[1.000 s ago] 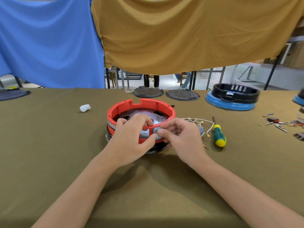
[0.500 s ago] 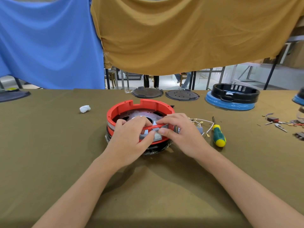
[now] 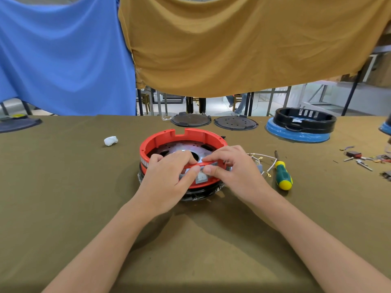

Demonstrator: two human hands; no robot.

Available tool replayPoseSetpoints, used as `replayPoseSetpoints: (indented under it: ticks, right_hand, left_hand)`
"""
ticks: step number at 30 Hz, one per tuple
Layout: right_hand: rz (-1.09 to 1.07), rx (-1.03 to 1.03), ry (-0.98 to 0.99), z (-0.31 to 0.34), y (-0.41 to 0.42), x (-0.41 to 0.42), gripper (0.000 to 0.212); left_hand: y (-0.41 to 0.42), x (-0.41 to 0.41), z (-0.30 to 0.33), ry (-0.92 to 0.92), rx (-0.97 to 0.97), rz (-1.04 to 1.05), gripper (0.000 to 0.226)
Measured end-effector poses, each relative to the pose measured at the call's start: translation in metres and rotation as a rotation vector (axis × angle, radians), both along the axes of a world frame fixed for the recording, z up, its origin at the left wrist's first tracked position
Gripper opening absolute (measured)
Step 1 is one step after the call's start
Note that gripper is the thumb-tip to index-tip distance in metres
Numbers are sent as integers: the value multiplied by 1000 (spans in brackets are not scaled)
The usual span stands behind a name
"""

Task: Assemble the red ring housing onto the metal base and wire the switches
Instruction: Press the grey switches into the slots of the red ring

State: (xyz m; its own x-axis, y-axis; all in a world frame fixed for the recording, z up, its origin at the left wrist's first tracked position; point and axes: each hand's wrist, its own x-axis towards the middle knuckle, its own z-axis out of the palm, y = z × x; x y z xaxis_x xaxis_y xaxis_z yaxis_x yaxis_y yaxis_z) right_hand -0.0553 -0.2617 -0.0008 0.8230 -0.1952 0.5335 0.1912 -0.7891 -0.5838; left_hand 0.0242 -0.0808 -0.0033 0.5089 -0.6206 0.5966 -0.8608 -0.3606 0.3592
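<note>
Currently, the red ring housing (image 3: 183, 138) sits on the metal base (image 3: 186, 150) mid-table. My left hand (image 3: 169, 180) and right hand (image 3: 233, 172) curl over its near rim, thumbs pinching the front panel. I judge wiring undone: the wires (image 3: 263, 159) lie loose beside the screwdriver (image 3: 282, 174).

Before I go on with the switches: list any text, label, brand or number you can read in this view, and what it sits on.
No text is legible anywhere in this view.
Silver band round the red ring housing: small marks, too blurred to read.
Grey panel on the housing's near wall, between the left hand and right hand: nothing readable.
Black ring at far right: pale label, too small to read.
Screwdriver: no visible brand.
</note>
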Motion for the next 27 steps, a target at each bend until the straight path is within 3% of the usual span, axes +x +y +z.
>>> replayPoseSetpoints:
  ticks: [27]
  right_hand:
    - [-31, 33, -12, 2, 7, 0, 10]
  left_hand:
    - [3, 3, 1, 31, 0, -41, 17]
